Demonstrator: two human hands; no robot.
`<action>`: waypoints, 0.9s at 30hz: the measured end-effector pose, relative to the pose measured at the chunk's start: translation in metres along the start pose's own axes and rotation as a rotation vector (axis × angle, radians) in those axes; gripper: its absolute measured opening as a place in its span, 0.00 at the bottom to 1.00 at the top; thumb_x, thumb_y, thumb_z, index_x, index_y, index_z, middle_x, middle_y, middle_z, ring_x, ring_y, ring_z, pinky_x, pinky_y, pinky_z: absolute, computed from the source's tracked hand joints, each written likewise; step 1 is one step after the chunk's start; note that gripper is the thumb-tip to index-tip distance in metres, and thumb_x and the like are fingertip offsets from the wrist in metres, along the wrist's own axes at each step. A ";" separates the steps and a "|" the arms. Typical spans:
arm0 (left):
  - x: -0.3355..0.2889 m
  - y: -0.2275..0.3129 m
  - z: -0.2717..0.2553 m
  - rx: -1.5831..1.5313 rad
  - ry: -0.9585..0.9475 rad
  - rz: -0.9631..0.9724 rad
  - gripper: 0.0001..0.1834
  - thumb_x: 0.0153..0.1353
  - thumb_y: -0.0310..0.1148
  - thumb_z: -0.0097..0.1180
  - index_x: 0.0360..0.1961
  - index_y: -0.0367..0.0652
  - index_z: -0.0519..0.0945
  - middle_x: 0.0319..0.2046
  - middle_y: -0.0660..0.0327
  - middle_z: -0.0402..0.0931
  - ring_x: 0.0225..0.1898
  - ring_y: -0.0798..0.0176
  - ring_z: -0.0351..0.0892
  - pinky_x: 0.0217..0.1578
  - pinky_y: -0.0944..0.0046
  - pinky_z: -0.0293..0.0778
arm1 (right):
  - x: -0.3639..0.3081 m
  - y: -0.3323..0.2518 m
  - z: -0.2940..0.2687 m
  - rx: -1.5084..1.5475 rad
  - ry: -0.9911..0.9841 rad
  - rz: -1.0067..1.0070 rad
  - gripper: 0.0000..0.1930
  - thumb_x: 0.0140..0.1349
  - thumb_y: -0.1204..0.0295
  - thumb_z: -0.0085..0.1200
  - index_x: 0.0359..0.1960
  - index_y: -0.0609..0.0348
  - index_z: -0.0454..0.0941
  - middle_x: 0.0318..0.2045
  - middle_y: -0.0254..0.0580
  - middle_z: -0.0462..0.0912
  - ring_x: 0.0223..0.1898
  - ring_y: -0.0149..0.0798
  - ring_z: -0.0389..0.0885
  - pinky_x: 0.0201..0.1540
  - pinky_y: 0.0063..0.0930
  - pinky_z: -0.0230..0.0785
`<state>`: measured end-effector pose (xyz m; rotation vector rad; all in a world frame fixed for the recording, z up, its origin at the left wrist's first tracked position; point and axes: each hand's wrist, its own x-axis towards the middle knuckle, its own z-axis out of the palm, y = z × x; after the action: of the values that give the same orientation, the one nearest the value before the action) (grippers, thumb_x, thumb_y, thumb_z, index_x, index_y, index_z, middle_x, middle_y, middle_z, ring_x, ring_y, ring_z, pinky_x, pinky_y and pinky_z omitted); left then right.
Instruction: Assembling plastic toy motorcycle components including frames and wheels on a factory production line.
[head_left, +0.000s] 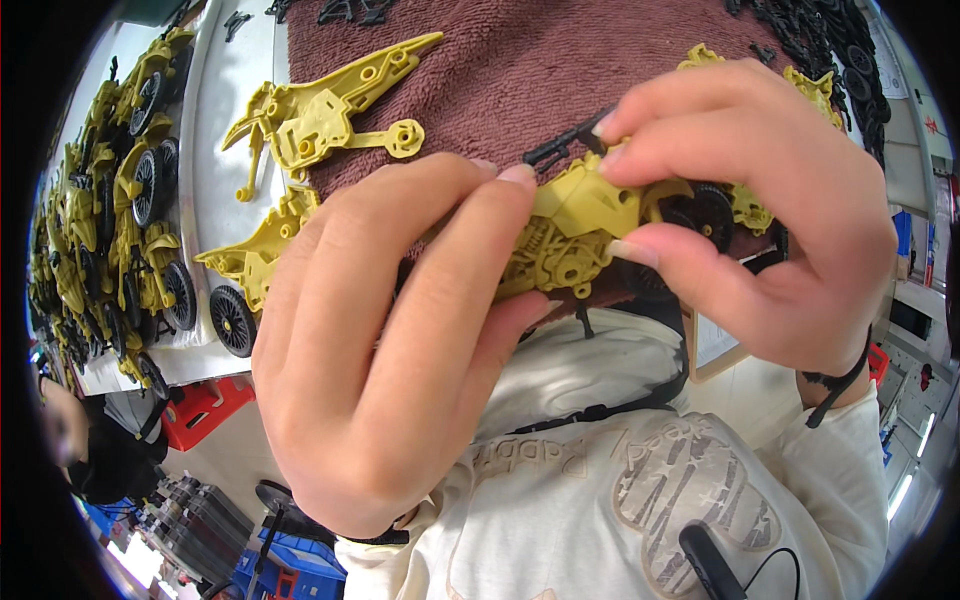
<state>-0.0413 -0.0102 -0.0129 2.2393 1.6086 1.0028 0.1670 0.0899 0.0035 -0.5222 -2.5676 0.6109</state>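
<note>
Between my two hands is a yellow toy motorcycle, with moulded engine detail along its side. My left hand closes round its left end and hides much of it. With thumb and fingers, my right hand pinches the other end, near a black wheel. A thin black plastic part lies along the toy's upper edge, and the fingertips of both hands are at it. Whether that part is fixed to the body, I cannot tell.
A brown towel covers the worktop. Yellow body shells lie on its left side, near a loose black wheel. Many yellow-and-black toy motorcycles crowd the far left. Black small parts are heaped at the upper right.
</note>
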 end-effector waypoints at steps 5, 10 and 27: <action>0.002 0.004 -0.004 0.007 -0.026 -0.010 0.27 0.41 0.24 0.71 0.48 0.32 0.81 0.45 0.49 0.79 0.45 0.52 0.80 0.46 0.60 0.77 | -0.003 0.001 -0.001 0.008 0.137 -0.030 0.19 0.39 0.84 0.66 0.38 0.67 0.81 0.41 0.54 0.83 0.41 0.46 0.83 0.43 0.31 0.73; -0.001 0.003 -0.002 -0.023 -0.037 -0.022 0.27 0.41 0.23 0.71 0.47 0.32 0.81 0.44 0.49 0.79 0.45 0.52 0.80 0.46 0.60 0.76 | 0.009 -0.016 -0.016 -0.144 -0.113 0.037 0.19 0.39 0.83 0.66 0.38 0.67 0.81 0.40 0.56 0.83 0.38 0.47 0.83 0.41 0.31 0.74; -0.007 0.022 0.006 0.125 -0.016 -0.165 0.24 0.46 0.25 0.68 0.48 0.34 0.80 0.44 0.50 0.78 0.46 0.51 0.78 0.48 0.58 0.73 | -0.013 -0.013 0.013 0.001 0.180 0.184 0.17 0.44 0.83 0.66 0.39 0.65 0.83 0.39 0.51 0.80 0.31 0.37 0.81 0.33 0.24 0.73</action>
<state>-0.0220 -0.0234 -0.0083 2.1412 1.8610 0.8620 0.1678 0.0690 -0.0050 -0.7827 -2.3665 0.5972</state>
